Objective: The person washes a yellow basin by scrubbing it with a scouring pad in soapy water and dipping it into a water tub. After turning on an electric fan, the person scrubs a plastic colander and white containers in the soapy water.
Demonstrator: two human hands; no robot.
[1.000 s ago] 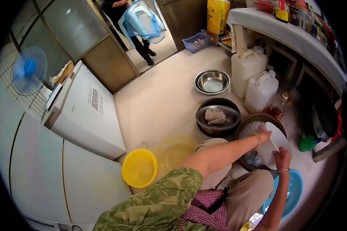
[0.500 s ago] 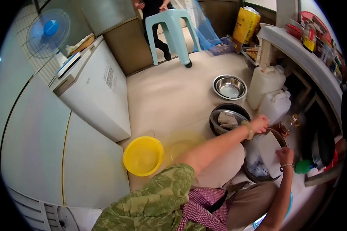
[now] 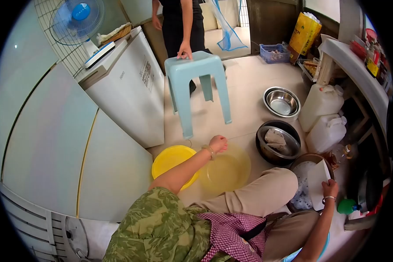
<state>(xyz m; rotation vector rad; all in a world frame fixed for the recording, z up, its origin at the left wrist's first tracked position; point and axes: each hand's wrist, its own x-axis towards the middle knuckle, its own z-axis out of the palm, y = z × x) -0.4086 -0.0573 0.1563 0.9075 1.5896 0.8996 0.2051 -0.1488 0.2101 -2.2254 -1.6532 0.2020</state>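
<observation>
My left hand point(image 3: 218, 143) is closed, reaching over the far edge of a translucent yellowish basin point(image 3: 226, 170); whether anything is in its fingers is hidden. Beside that basin sits a solid yellow basin point(image 3: 172, 159), partly covered by my forearm. My right hand point(image 3: 330, 188) grips the edge of a flat white board point(image 3: 317, 183). The board stands tilted in a brown basin point(image 3: 312, 158) of sudsy water point(image 3: 302, 185).
Another person's hand point(image 3: 184, 50) is on a light-blue plastic stool point(image 3: 194, 63) ahead. A dark basin point(image 3: 262, 150) holds a metal bowl with a grey cloth-like item point(image 3: 275, 139). Nested steel bowls point(image 3: 282, 102), white jugs point(image 3: 326, 134) and a green-capped bottle point(image 3: 347, 206) stand right.
My left hand has moved left from the brown basin to above the translucent one. My right hand still holds the board. The other person and the stool have come nearer. My view has shifted left.
</observation>
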